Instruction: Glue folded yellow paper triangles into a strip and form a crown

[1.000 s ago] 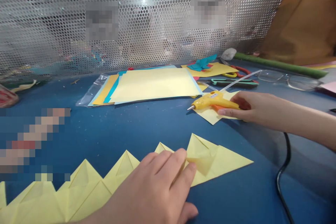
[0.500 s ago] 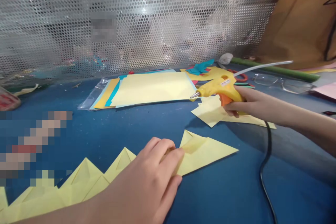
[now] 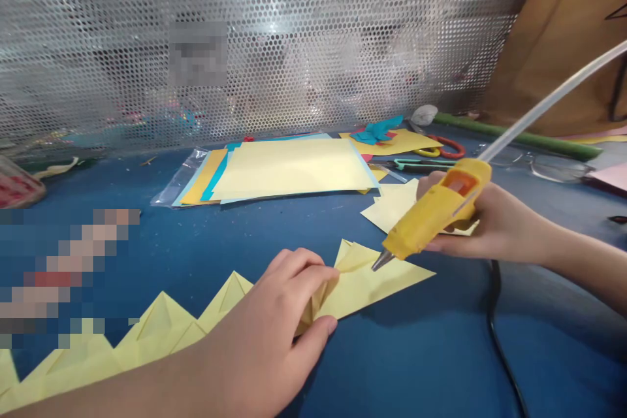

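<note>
My right hand (image 3: 494, 222) is closed round a yellow hot glue gun (image 3: 431, 212) with an orange part and a long clear glue stick (image 3: 553, 104) out of its back. Its metal nozzle tilts down to the left, just over a folded yellow paper piece (image 3: 401, 281); whether it touches cannot be made out. My left hand (image 3: 289, 313) pinches the near part of that paper between thumb and fingers, lifting a fold. From under my left forearm a chain of folded yellow paper triangles (image 3: 161, 326) runs left along the blue table.
Behind lie a stack of coloured paper sheets (image 3: 294, 166), loose yellow folded pieces (image 3: 392, 202), red-handled scissors (image 3: 453, 147), glasses (image 3: 558, 168) and a green stem (image 3: 519, 134). A perforated metal screen (image 3: 294, 46) and brown bag (image 3: 563, 46) stand at the back. The black cord (image 3: 499, 333) trails right.
My right hand has brought the glue gun down and nearer, turning its nozzle over the yellow paper. My left hand has lifted a fold, and its thumb sits slightly higher.
</note>
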Available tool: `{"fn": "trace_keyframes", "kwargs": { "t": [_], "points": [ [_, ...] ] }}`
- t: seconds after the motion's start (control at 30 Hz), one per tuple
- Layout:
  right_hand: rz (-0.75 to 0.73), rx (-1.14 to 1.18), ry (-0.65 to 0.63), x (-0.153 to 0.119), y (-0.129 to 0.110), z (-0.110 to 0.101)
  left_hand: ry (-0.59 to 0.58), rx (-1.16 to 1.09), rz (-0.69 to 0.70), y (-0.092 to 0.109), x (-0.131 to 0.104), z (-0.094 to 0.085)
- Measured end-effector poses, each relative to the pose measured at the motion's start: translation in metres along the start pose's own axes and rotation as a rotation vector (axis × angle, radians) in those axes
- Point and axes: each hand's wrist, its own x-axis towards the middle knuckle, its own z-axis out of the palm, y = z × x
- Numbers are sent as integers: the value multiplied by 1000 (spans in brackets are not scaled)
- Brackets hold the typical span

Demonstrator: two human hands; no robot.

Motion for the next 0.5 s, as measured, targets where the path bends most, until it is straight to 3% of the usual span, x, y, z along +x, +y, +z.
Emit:
{"fn": "trace_keyframes", "kwargs": {
  "t": [0.17, 0.33, 0.5],
  "points": [
    [-92, -100, 53, 0, -4, 14, 1, -47, -35, -1, 3, 1],
    [-191, -257, 6, -1, -11, 15, -27, -64, -80, 3, 3, 0],
    [-233, -271, -21, -1, -10, 14, -29, -89, -57, 2, 2, 0]
  ]
}}
